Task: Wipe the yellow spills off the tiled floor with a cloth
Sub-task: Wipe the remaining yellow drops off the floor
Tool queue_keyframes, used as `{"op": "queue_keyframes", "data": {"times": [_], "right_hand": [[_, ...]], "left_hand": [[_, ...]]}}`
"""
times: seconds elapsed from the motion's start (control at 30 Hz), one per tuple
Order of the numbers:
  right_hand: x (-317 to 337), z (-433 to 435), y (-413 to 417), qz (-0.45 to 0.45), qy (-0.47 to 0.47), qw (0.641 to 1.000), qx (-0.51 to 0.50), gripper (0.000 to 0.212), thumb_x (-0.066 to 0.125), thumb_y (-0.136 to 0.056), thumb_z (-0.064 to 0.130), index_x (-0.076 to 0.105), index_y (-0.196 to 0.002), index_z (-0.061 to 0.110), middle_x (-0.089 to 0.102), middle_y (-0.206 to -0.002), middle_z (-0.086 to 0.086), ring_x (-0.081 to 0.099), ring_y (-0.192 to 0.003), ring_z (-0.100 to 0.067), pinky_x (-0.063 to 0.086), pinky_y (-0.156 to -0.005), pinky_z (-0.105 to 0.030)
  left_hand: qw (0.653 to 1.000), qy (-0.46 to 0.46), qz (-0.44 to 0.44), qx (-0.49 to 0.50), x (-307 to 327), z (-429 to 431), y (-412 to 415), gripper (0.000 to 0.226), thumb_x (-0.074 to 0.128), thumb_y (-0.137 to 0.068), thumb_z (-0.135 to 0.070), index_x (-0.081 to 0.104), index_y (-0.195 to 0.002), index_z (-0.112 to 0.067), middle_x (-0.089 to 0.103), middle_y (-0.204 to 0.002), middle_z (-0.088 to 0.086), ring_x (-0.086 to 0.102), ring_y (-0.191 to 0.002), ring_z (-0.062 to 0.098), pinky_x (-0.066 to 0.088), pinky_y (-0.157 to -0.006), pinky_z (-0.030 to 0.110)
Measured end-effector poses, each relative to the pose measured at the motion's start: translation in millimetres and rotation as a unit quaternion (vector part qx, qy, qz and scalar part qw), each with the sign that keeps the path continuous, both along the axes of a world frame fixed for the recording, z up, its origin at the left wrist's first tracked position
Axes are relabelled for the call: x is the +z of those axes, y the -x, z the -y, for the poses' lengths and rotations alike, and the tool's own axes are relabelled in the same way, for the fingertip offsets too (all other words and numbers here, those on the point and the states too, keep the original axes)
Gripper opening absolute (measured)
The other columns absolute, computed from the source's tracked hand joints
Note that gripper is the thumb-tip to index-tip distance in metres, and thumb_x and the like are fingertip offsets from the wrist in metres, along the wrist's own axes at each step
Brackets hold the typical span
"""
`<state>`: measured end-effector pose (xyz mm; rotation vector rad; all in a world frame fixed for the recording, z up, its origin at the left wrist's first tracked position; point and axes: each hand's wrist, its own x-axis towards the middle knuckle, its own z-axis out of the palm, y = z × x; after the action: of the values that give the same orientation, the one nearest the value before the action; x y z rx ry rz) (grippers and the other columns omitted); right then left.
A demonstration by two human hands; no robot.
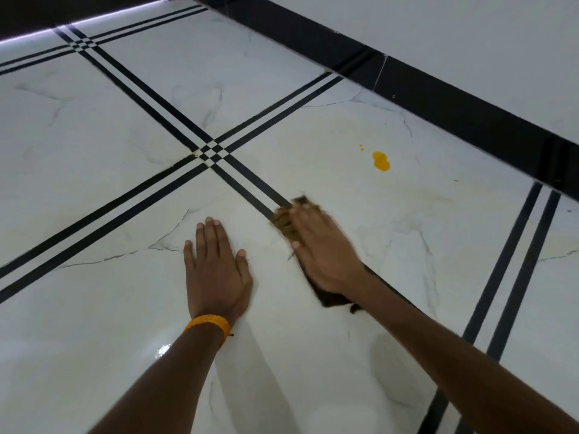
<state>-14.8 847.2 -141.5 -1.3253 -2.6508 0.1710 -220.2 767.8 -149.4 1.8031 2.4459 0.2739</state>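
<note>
A bright yellow spill [381,161] lies on the white tiled floor [313,355], with two tiny yellow drops [361,147] just to its left. Faint yellowish smears [435,195] show on the tile to its right. My right hand [322,249] presses flat on a dark brown cloth [286,225] that lies over a black tile stripe, below and left of the spill. The cloth's far edge and near corner stick out from under the hand. My left hand [216,264], with an orange wristband [208,324], rests flat on the floor with its fingers spread, left of the cloth.
Black double stripes [213,151] cross the marble-look tiles. A black skirting band [438,104] runs along the white wall [470,42] at the upper right, close behind the spill. A lit strip [37,34] glows at the far left edge.
</note>
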Motion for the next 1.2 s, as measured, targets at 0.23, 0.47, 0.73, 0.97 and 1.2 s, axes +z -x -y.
{"op": "queue_keyframes", "data": {"times": [0.23,0.47,0.73,0.97,1.2], "right_hand": [[13.1,-153.7,-79.6,-0.016,0.014,0.899,-0.438,0.067,0.024,-0.104,0.035,0.023,-0.154,-0.010,0.028,-0.161,-0.027,0.025,-0.151,-0.038,0.016,-0.124,-0.050],[19.7,-200.1,-6.3,0.016,0.031,0.972,-0.233,0.061,0.026,-0.108,0.036,0.024,-0.156,0.000,0.027,-0.164,-0.018,0.022,-0.153,-0.032,0.015,-0.126,-0.046],[17.4,-159.5,-121.8,-0.007,0.012,0.919,-0.395,0.065,0.022,-0.102,0.041,0.040,-0.145,-0.005,0.046,-0.146,-0.028,0.042,-0.137,-0.042,0.029,-0.119,-0.054],[10.2,-142.7,45.5,-0.005,0.008,0.991,-0.132,0.067,0.024,-0.100,0.038,0.033,-0.153,-0.002,0.040,-0.155,-0.024,0.035,-0.145,-0.040,0.027,-0.121,-0.048],[5.2,-60.6,-117.5,0.000,-0.011,0.950,-0.312,0.064,0.028,-0.104,0.039,0.035,-0.151,-0.003,0.043,-0.152,-0.026,0.039,-0.141,-0.041,0.026,-0.121,-0.051]], "left_hand": [[1.000,0.002,-0.006,0.000,-2.3,5.8,-3.1,0.070,0.016,-0.100,-0.041,0.009,-0.158,-0.003,0.011,-0.166,0.016,0.008,-0.155,0.029,0.012,-0.125,0.051],[1.000,0.002,0.007,-0.006,-2.9,-1.3,-1.1,0.070,0.016,-0.099,-0.041,0.009,-0.158,-0.004,0.011,-0.166,0.015,0.008,-0.155,0.029,0.014,-0.124,0.052],[1.000,0.006,0.019,-0.008,2.4,1.0,-5.2,0.070,0.017,-0.099,-0.041,0.009,-0.158,-0.003,0.011,-0.167,0.015,0.007,-0.155,0.029,0.012,-0.125,0.052],[1.000,0.019,0.010,-0.005,2.4,-1.1,9.1,0.071,0.012,-0.098,-0.042,0.007,-0.158,-0.004,0.008,-0.167,0.015,0.005,-0.155,0.029,0.011,-0.125,0.052],[1.000,-0.004,0.002,-0.015,2.0,-3.4,4.2,0.072,0.017,-0.098,-0.040,0.014,-0.156,0.001,0.016,-0.165,0.019,0.012,-0.154,0.032,0.013,-0.124,0.054]]}}
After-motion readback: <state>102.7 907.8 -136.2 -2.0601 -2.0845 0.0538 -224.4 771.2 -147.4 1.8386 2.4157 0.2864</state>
